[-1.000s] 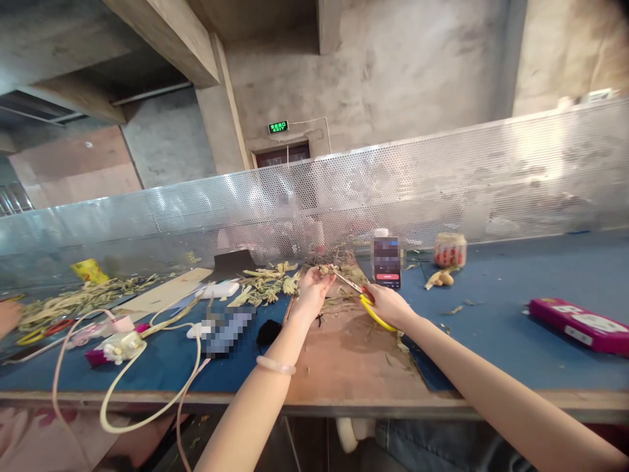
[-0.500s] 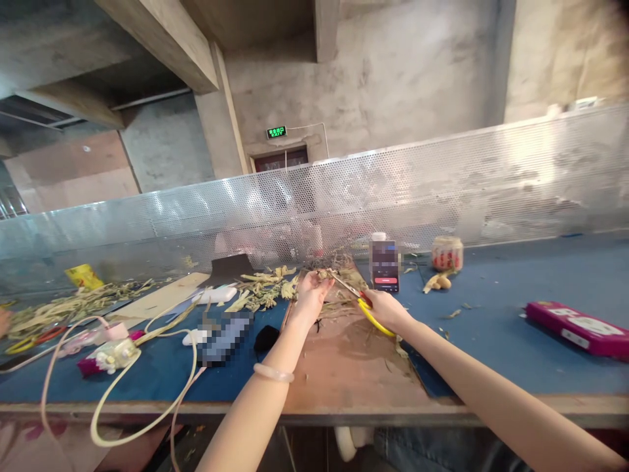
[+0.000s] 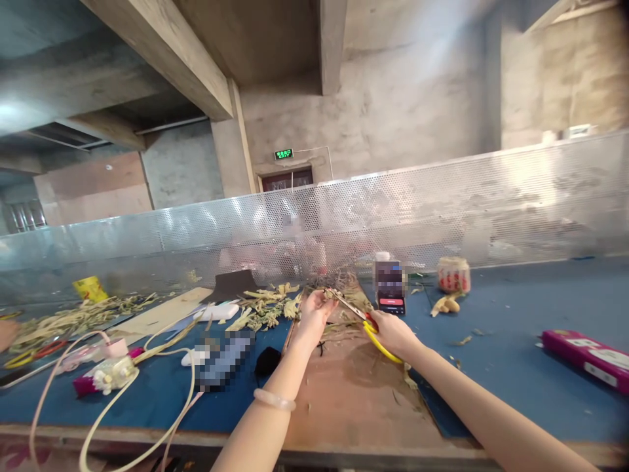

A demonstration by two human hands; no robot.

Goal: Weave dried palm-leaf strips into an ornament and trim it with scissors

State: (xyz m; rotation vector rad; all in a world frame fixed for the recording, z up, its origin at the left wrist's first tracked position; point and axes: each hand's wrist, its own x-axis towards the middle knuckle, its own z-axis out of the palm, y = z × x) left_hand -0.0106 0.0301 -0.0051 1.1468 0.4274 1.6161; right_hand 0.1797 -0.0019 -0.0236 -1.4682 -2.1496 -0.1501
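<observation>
My left hand [image 3: 316,313] is closed, pinching a small piece of dried plant [image 3: 330,295] between thumb and fingers above a brown board. Scissors [image 3: 377,341] with yellow and red handles are gripped in my right hand [image 3: 393,333]. Their metal blades point up and left, with the tips at the plant piece by my left fingertips. Whether the blades touch it I cannot tell. Behind my hands lies a heap of dark dried stems [image 3: 339,282] on the brown board [image 3: 358,400]. A pale bracelet circles my left wrist.
A phone [image 3: 392,303] leans upright behind my right hand. Farther right are a jar [image 3: 453,275] and a magenta box [image 3: 584,359]. Dried leaves [image 3: 269,307], a black item [image 3: 268,360] and looped cables [image 3: 189,387] lie left. Another person's hand [image 3: 6,333] shows at the far left edge.
The camera has tilted up, so the bench sits lower in the picture. Both hands stay together at the dried plant piece, the scissors still in my right hand.
</observation>
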